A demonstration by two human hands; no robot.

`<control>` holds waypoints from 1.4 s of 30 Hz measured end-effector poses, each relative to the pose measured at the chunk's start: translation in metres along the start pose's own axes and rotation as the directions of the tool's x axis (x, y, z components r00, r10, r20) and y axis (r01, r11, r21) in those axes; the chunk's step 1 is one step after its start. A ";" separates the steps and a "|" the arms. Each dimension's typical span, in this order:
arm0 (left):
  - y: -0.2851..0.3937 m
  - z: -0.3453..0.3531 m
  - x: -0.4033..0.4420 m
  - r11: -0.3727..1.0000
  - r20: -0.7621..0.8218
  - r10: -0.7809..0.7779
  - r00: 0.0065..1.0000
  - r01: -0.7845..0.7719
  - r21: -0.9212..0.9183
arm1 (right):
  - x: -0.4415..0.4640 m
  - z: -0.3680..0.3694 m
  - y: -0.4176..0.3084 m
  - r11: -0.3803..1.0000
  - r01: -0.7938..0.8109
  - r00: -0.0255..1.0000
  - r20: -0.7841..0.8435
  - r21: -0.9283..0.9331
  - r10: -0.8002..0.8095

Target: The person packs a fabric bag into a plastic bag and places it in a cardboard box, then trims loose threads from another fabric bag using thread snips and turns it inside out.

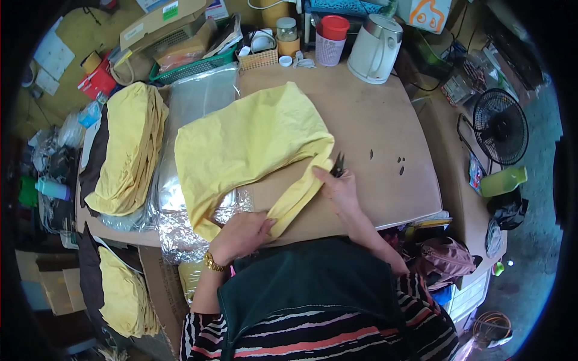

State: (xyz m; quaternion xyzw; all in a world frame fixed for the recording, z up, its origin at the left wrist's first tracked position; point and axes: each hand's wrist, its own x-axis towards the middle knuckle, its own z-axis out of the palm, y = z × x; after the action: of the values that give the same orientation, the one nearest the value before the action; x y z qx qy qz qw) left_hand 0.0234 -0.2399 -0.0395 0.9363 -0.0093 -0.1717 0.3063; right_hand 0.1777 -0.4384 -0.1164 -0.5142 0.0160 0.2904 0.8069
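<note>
A yellow cloth bag (247, 132) lies flat in front of me, its long strap (299, 200) looping toward my body. My left hand (244, 234), with a gold watch on the wrist, is closed on the lower part of the strap. Higher up, my right hand (340, 189) pinches the strap between thumb and finger near where it meets the bag. Small black thread snips (339, 163) stick up out of that same hand, blades pointing away from me; their handles are hidden in the palm.
Stacked yellow cloth pieces (127, 150) and clear plastic sheets (201, 90) lie to the left. At the back stand a white kettle (374, 49), a lilac cup (330, 53) and a green basket (192, 71). A black fan (500, 126) and green bottle (504, 180) are on the right.
</note>
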 end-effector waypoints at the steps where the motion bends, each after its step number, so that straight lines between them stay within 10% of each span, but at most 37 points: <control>1: 0.009 -0.002 -0.002 0.996 -0.142 -0.045 0.989 0.054 0.064 | -0.002 0.015 0.005 0.976 0.144 0.988 -0.027 -0.163 -0.150; 4: 0.030 0.001 0.031 0.976 -0.606 0.211 0.767 -0.131 0.174 | -0.001 0.036 0.003 0.810 0.422 0.894 0.038 -0.407 -0.446; 6: 0.016 0.010 0.051 0.989 -0.557 0.146 0.817 -0.099 0.113 | 0.014 0.021 -0.014 0.492 0.305 0.932 0.150 -0.815 -0.330; 14: 0.036 0.022 0.084 0.977 -0.577 0.107 0.810 0.021 0.211 | 0.161 -0.006 -0.053 0.181 0.247 0.906 0.161 -0.952 -0.392; 16: 0.035 0.020 0.097 0.980 -0.557 0.072 0.827 0.047 0.195 | 0.187 -0.001 -0.035 -0.267 0.398 0.445 0.439 -0.878 -0.780; 17: 0.032 0.017 0.100 0.981 -0.538 0.038 0.842 0.071 0.181 | 0.171 0.010 -0.048 -0.260 0.403 0.442 0.436 -0.877 -0.784; 19: 0.030 0.008 0.094 0.990 -0.555 0.024 0.832 0.059 0.131 | 0.119 0.021 -0.083 0.137 0.407 0.764 0.254 -0.903 -0.593; 21: 0.031 0.001 0.085 0.996 -0.569 0.006 0.822 0.047 0.078 | 0.062 0.022 -0.103 0.368 0.191 0.980 0.152 -0.910 -0.131; 25: 0.041 -0.001 0.079 0.999 -0.653 0.045 0.756 -0.044 0.018 | 0.016 0.011 -0.035 0.893 -0.186 0.961 0.114 -0.409 0.252; 30: 0.040 0.001 0.082 0.996 -0.596 -0.040 0.802 0.081 0.043 | 0.006 0.020 0.009 0.997 -0.071 0.977 0.200 0.012 0.067; 36: 0.032 -0.001 0.081 0.984 -0.562 -0.177 0.808 0.151 -0.094 | -0.002 0.020 0.021 0.921 0.270 0.961 0.144 -0.283 -0.237; 38: 0.032 -0.004 0.089 0.998 -0.675 0.053 0.736 -0.055 0.019 | -0.005 0.016 0.026 0.656 0.457 0.887 0.253 -0.601 -0.386; 42: 0.022 -0.009 0.106 0.983 -0.630 0.068 0.773 0.057 0.175 | -0.011 0.025 0.023 0.686 0.535 0.845 0.292 -0.493 -0.448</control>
State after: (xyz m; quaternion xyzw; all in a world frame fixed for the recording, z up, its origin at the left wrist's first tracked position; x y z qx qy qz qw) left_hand 0.1284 -0.2656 -0.0534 0.9634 0.0758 0.1560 0.2042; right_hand 0.1499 -0.4153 -0.1200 -0.6884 -0.2679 0.0921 0.6677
